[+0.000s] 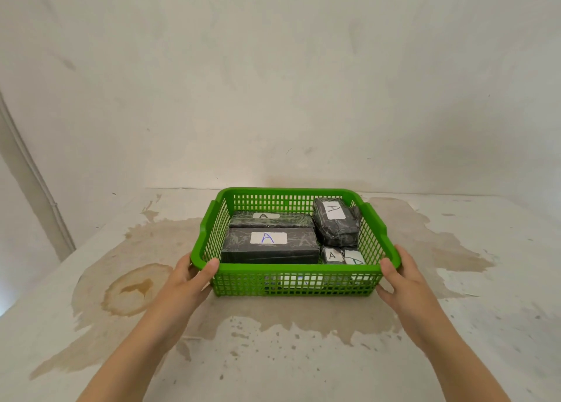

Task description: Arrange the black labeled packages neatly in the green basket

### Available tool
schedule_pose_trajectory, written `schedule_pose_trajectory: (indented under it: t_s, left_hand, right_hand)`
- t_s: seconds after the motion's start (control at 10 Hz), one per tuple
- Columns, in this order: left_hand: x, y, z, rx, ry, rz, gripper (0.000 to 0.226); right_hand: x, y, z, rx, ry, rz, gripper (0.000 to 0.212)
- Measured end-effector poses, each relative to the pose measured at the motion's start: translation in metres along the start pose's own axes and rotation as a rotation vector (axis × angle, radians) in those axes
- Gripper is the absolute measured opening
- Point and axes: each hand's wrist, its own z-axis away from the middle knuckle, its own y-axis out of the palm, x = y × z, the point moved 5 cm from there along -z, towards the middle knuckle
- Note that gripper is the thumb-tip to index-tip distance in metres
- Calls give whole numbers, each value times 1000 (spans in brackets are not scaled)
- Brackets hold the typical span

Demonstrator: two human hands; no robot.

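Note:
A green plastic lattice basket (297,269) stands on a stained white surface. Inside lie several black wrapped packages with white "A" labels. A large one (270,248) fills the front left and a flatter one (270,220) lies behind it. A bulky one (335,225) sits at the back right, and a small one (334,255) at the front right beside another label. My left hand (191,275) grips the basket's near left corner, thumb on the rim. My right hand (397,275) grips the near right corner the same way.
The surface (273,356) carries brown stains all around the basket and a ring-shaped stain (133,289) to the left. A plain wall rises right behind the basket. A pale pipe (36,183) runs along the wall at far left.

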Motion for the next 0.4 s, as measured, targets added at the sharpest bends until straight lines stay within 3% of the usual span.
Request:
schedule_pose_trajectory:
  t_s: [0.2,0.3,0.4]
  left_hand:
    - [2,2,6,-42,-14,-28,71]
    - [-2,-2,5,-21,-22,-70,57]
    - [-17,-6,5,-126,32,-274,67]
  right_hand:
    - [1,-2,4,-30,11,5,47]
    - [12,-9,3,-69,-2,141,55]
    - [36,-10,5,-191,-147,386,54]
